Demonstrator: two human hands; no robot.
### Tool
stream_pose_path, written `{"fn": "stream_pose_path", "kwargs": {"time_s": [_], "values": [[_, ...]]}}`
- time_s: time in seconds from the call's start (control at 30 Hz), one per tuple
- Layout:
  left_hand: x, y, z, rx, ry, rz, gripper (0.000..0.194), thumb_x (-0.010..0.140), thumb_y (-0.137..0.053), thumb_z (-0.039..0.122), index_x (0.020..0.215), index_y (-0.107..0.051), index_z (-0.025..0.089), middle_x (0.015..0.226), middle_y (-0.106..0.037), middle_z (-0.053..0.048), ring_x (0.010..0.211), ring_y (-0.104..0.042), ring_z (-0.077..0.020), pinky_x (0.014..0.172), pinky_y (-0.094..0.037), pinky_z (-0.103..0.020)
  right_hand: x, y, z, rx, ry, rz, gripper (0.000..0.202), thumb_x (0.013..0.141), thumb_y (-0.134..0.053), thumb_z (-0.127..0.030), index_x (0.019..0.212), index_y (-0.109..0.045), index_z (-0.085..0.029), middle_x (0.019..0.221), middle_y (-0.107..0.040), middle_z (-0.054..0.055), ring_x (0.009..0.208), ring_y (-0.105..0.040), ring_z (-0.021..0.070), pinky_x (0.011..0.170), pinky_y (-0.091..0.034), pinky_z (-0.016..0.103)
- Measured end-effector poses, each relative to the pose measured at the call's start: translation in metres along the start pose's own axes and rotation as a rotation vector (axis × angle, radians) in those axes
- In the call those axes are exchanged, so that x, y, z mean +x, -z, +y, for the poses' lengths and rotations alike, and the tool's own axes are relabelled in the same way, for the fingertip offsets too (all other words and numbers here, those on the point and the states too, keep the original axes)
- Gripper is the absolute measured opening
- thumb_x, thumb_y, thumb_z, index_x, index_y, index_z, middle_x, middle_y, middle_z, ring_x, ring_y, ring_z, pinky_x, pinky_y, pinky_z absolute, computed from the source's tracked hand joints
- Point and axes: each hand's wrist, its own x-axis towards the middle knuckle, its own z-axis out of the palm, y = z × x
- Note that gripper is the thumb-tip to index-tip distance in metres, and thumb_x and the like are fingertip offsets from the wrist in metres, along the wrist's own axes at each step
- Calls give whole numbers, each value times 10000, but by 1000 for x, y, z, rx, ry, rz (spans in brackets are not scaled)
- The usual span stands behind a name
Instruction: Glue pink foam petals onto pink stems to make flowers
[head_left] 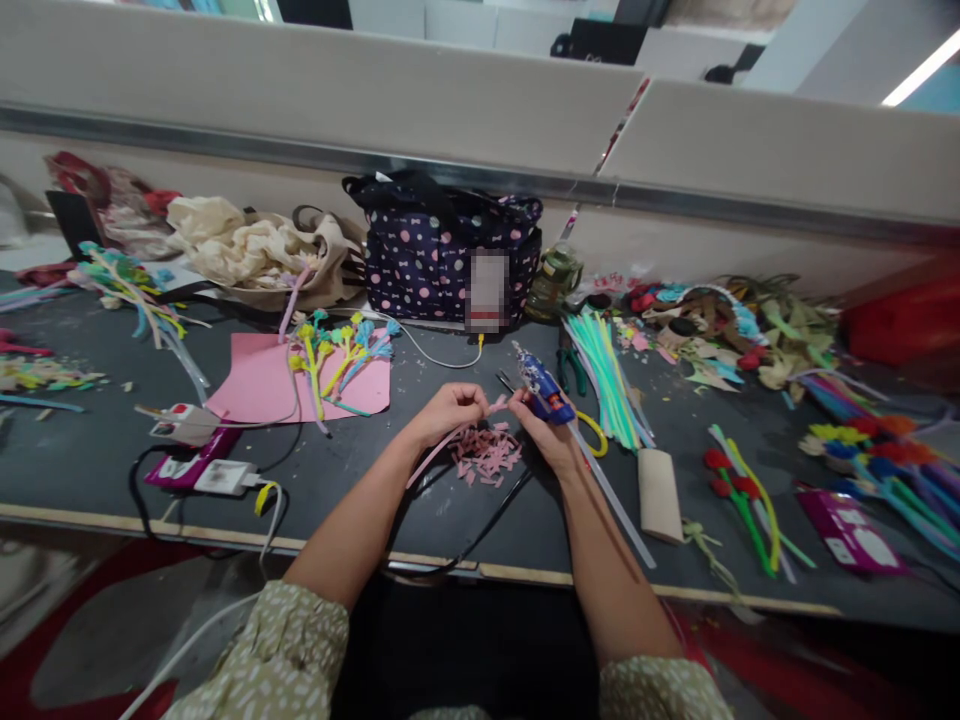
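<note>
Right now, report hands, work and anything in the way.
Left hand pinching pink strip; right hand close by. Pink scraps heaped below. Glue gun crowding right hand.

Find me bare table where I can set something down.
Dark grey tabletop shows bare between your left forearm and the purple box with white plugs, and between the mint-green stem bundle and red-topped green stems. It's crowded around your right hand, with small pink clippings and the blue glue gun.
</note>
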Motion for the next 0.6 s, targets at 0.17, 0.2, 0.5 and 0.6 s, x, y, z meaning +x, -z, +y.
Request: {"fn": "stream_pose_path", "kwargs": {"time_s": [0.17,0.2,0.5,0.6], "values": [[0,0,1,-6,-6,-15,70,606,-597,181,642,-598,120,551,-546,42,466,-390,-43,494,-273,-184,-1,0,-1,32,-3,-17,209,745,-713,-377,826,-634,-202,815,-645,7,717,-593,158,737,-480,324],[-1,0,1,-2,-5,-17,71,606,-595,180,644,-600,120,550,-546,43,467,-395,-44,495,-276,-183,0,0,0,36,-6,-16,215,740,-718,-379,823,-633,-200,810,-646,7,712,-594,157,733,-480,322],[0,0,-1,-12,13,10,72,625,-630,183,655,-619,119,539,-551,38,446,-400,-41,466,-269,-173,1,-3,2,106,-9,33,222,715,-754,-381,815,-656,-208,816,-661,11,728,-599,162,752,-488,334],[3,2,-3,-94,14,77,143,675,-696,243,691,-622,122,542,-555,32,448,-439,-47,470,-312,-168,2,-4,1,216,-11,133,222,717,-759,-374,788,-635,-204,858,-663,13,715,-585,142,738,-488,321]]}}
